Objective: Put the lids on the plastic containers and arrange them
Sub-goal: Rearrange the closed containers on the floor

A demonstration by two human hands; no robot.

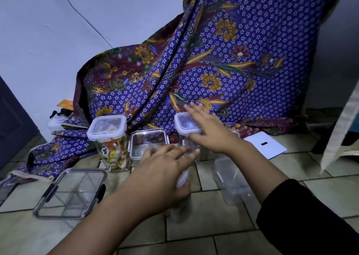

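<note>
A large batik cloth (223, 60), purple-blue with tiny white star flowers and gold and maroon blossoms, hangs in soft folds against the pale wall and spills onto the tiled floor (213, 225), whose pale, matt tiles have dark grout lines.

At lower left lies a flat container (71, 192): clear, rectangular and round-cornered, with a dark-rimmed lid and dark clips. Nothing shows through it but dividing ridges. To the right, a white slab (266, 144) with a small dark mark rests flat on the tiles.

A filled container (108, 138), tall, square and clear under a white-rimmed lid, holds colourful wrapped pieces. Just beside it stands a low square tub (148, 143), clear with a white rim; whether it is lidded I cannot tell. An empty tub (231, 180) of cloudy plastic sits near the dark sleeve (307, 215).

The right hand (209, 134) lies flat, fingers spread, on the lid of a tall container (186, 126) by the cloth. The left hand (165, 173), near it but apart, grips a white-rimmed lid (182, 179) atop a blurred clear jar (178, 214), thumb curled underneath.
</note>
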